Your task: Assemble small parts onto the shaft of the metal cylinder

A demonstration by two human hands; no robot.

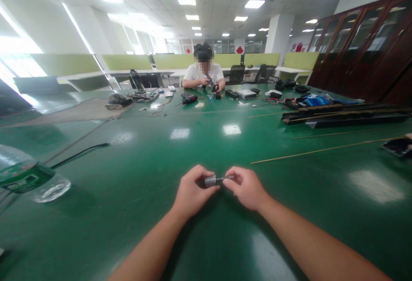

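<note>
Low over the near middle of the green table (154, 152), my two hands meet around a small part. The thumb and fingers of my left hand (192, 191) are closed on a short grey metal cylinder (211, 181). From its right end a thin dark shaft (220, 179) sticks out. Fingertips of my right hand (247, 187) pinch the shaft's far end and partly cover it. Whether shaft and cylinder are one piece or two, I cannot tell.
A plastic water bottle (28, 178) lies at the left beside a black cable (80, 154). Thin yellowish rods (309, 152) and black channels (347, 117) lie at the right. Across the table sits a person (203, 72), near a power drill (189, 99); tools and parts surround them.
</note>
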